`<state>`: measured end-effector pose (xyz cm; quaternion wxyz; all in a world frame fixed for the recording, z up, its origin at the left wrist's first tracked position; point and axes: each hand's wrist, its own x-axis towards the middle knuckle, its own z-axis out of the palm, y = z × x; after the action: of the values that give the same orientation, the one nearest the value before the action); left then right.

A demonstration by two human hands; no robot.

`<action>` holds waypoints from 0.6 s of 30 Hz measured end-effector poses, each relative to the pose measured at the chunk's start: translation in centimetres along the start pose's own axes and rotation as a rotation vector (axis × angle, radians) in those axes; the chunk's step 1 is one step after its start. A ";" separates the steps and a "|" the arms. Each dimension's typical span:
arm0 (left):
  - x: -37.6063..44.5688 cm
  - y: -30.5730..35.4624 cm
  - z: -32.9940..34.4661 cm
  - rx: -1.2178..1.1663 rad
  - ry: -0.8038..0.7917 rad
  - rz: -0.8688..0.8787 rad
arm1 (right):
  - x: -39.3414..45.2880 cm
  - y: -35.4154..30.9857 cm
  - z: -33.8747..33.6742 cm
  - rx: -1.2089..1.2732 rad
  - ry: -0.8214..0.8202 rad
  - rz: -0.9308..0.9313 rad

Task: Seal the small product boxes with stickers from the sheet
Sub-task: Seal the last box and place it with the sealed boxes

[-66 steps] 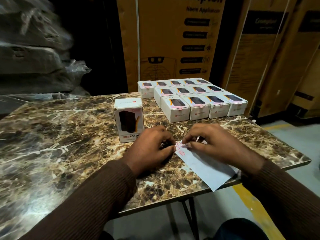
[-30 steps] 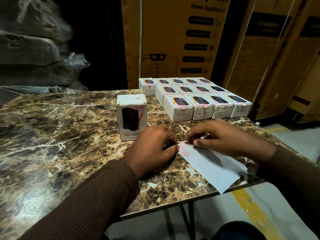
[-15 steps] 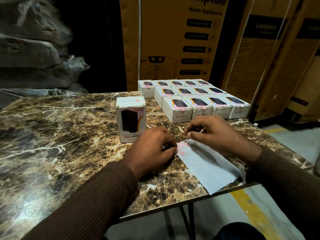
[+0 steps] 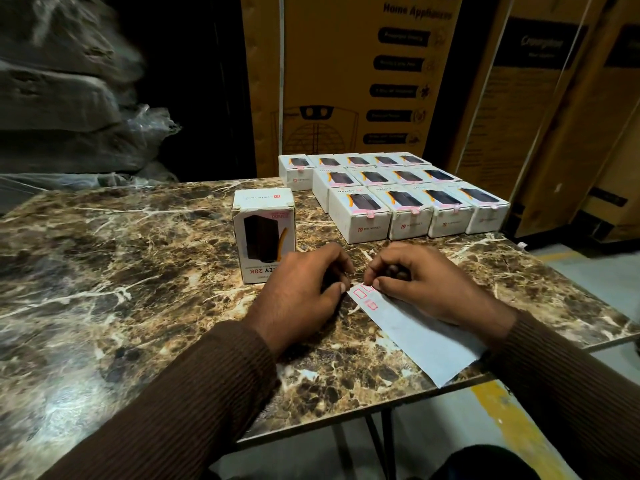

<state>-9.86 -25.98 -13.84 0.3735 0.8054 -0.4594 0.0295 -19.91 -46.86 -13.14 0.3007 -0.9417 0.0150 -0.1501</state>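
Now both hands' fingers pinch at the sticker sheet (image 4: 408, 327), apparently peeling one; next it must seal the upright box (image 4: 264, 233).

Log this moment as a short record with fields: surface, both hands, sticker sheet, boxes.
surface: marble-patterned table
left hand: fingers curled, thumb tip holding down the far corner of the sticker sheet
right hand: rests on the sheet, fingertips picking at a pink sticker at its far end
sheet: pale backing, lies flat, near corner overhanging the table edge
upright box: stands alone, left of the hands, print upside down
sealed boxes: three rows lying flat behind the hands, pink stickers showing on the front row's flaps
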 end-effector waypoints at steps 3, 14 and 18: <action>-0.2 0.3 -0.2 0.030 0.003 0.018 | -0.2 -0.2 -0.3 -0.026 0.004 -0.017; -1.2 1.8 -2.7 0.278 -0.148 0.203 | 0.6 -1.8 -0.4 -0.359 -0.056 -0.124; -1.5 2.1 -2.8 0.350 -0.192 0.251 | 0.3 -1.8 -0.3 -0.364 -0.029 -0.148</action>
<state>-11.49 -23.70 -11.21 0.1761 0.7936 -0.5771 0.0784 -19.78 -45.56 -11.76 0.1139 -0.9811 -0.0318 -0.1532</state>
